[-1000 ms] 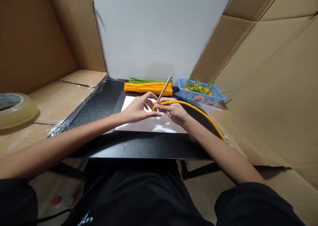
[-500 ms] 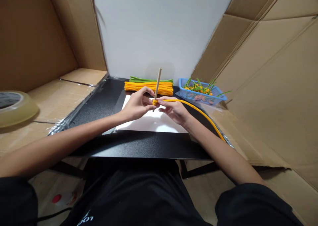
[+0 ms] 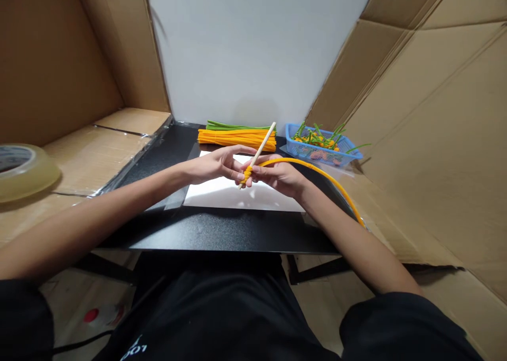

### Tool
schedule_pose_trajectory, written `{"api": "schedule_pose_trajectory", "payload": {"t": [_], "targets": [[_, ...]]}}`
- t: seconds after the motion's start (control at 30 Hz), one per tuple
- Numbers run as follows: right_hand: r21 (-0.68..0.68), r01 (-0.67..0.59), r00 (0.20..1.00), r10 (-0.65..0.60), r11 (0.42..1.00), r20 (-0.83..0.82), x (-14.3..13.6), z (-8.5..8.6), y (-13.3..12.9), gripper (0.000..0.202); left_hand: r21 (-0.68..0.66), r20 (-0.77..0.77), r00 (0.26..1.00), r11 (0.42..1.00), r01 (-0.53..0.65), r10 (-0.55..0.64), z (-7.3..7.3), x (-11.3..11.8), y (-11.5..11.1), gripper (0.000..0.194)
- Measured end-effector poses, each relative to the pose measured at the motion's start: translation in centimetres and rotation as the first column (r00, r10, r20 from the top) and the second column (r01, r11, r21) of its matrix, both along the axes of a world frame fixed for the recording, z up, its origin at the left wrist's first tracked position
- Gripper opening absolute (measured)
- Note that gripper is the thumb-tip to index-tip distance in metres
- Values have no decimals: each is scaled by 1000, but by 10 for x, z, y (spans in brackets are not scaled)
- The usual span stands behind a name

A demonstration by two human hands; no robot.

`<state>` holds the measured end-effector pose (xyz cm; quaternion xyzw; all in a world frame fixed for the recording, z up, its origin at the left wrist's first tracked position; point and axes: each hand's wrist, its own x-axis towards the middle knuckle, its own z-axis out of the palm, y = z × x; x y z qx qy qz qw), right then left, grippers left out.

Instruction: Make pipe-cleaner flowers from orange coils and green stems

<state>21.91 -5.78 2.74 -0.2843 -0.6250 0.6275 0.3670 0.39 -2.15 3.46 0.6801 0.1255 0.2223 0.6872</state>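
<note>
A thin wooden stick (image 3: 264,143) leans up to the right above a white sheet (image 3: 222,196). Yellow pipe cleaner (image 3: 332,180) is coiled in several turns round the lower part of the stick, and its long loose end arcs over my right forearm. From the left, my left hand (image 3: 222,164) pinches the coil and stick with thumb and fingertips. My right hand (image 3: 281,177) grips the yellow strand beside the coil, its fingers partly hidden behind the stick.
Bundles of yellow (image 3: 233,138) and green stems (image 3: 237,126) lie at the back of the black table (image 3: 222,234). A blue basket (image 3: 317,152) with green and yellow pieces stands at the back right. A tape roll (image 3: 39,173) lies on cardboard at left.
The stick has tilted further to the right and its lower end has dropped slightly. More of the yellow coil shows, and the fingers of my left hand have stretched out along the stick.
</note>
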Motion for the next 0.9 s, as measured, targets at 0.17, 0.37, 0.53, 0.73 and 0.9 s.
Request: {"api": "schedule_pose_trajectory", "payload": {"t": [0.17, 0.37, 0.53, 0.73, 0.9], "targets": [[85, 31, 1000, -30, 996, -3, 1, 0, 1, 33, -68, 30, 997, 995, 71, -69, 0, -1, 2, 69], [170, 231, 973, -226, 958, -47, -6, -6, 3, 33, -102, 79, 993, 991, 92, -84, 1, 1, 2, 57], [192, 425, 905, -417, 885, -85, -13, -11, 3, 34, 11, 38, 983, 984, -179, 178, -4, 9, -4, 58], [111, 512, 859, -504, 852, -94, -16, -11, 1, 32, 354, 92, 837, 768, -534, 539, -14, 15, -17, 62], [26, 472, 881, -470, 881, -58, -12, -7, 0, 29, 84, 84, 832, 828, -554, 549, -12, 17, -18, 52]]}}
